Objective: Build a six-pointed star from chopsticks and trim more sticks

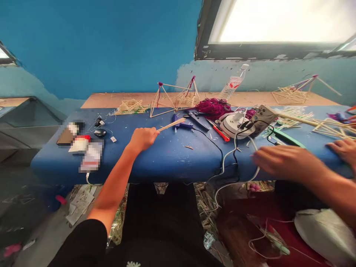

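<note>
Blue-covered surface spans the view, littered with stick offcuts; we log from its front edge outward.

Nearest, our right hand hovers palm down over the front edge, close to a white cable. It is motion-blurred, so we cannot tell whether the fingers grip anything.

Our left hand is closed in a pinch on a small bundle of thin sticks, whose free ends point right and away, just above the surface.

Just beyond the stick tips lies a blue glue gun. To its right are red-handled cutters and a white extension reel.

Further back sit magenta yarn, stick pyramids and a plastic bottle, then the blue wall.

Another person's hand rests at far right.
</note>
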### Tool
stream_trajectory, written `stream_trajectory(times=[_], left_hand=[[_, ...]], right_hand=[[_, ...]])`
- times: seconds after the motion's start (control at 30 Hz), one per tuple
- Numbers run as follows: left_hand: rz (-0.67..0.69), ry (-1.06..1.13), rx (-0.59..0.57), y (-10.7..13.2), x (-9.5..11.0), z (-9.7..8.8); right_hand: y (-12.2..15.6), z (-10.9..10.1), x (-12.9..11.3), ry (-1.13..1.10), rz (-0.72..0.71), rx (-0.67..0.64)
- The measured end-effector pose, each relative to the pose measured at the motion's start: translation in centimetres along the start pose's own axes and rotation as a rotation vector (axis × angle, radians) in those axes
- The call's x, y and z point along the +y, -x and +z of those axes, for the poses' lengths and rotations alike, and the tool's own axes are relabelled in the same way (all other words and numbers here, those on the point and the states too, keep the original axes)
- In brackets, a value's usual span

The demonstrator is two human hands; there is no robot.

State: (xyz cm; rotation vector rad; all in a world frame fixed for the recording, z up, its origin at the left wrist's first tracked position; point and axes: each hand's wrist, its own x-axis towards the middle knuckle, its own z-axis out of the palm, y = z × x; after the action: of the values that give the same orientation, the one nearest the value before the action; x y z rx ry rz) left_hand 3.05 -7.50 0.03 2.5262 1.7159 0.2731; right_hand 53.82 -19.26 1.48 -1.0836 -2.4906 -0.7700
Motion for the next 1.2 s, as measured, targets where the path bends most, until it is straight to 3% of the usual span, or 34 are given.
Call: stream_trajectory(times=[0.03, 0.07, 0.13, 0.2, 0.3, 0.43, 0.57, 0.67, 0.73, 0.8, 0.97, 1.1, 1.2], left_hand=[[-0.063, -0.039, 0.008, 1.0, 0.1, 0.4], [-0.119, -0.071, 0.011, 1.8, 0.2, 0.8], [-0.194, -0.115, 0.007, 2.9, 0.5, 1.6], [-0.236, -0.135, 0.006, 3.5, 0.8, 2.2], [-0.282, -0.142, 0.017, 3.6, 1.1, 2.4], [-0.303, -0.042, 0.082, 4.2, 1.2, 2.5], [-0.207, 0.143, 0.203, 8.0, 0.9, 2.9], [-0.228, 0.286, 0.556, 13.1, 0.2, 2.8], [-0.377, 0.165, 0.799, 16.6, -0.9, 2.4], [-0.494, 0.038, 0.908, 19.5, -2.6, 1.8], [-0.721, 0.010, 0.919, 22.7, -6.7, 1.4], [-0.837, 0.150, 0.874, 22.4, -7.9, 2.3], [-0.852, 0.237, 0.914, 21.9, -8.3, 2.8]], right_hand=[[-2.2, 0.6, -2.8, -0.078, -0.235, -0.072], [-4.3, 1.4, -5.6, -0.106, -0.361, -0.057], [-8.2, 2.9, -10.6, -0.151, -0.445, -0.022], [-11.6, 4.5, -14.4, -0.253, -0.435, 0.018], [-16.5, 7.4, -17.4, -0.409, -0.143, -0.060], [-22.6, 11.2, -18.8, -0.460, 0.071, -0.062], [-25.9, 13.8, -19.7, -0.580, 0.091, -0.114], [-26.1, 14.7, -20.1, -0.660, 0.046, -0.165], [-25.7, 14.9, -20.2, -0.694, 0.025, -0.185], [-25.4, 14.9, -20.2, -0.716, 0.022, -0.192], [-25.5, 14.6, -20.2, -0.724, 0.026, -0.219], [-25.5, 14.7, -20.2, -0.746, 0.021, -0.270], [-25.5, 14.8, -20.1, -0.761, 0.039, -0.263]])
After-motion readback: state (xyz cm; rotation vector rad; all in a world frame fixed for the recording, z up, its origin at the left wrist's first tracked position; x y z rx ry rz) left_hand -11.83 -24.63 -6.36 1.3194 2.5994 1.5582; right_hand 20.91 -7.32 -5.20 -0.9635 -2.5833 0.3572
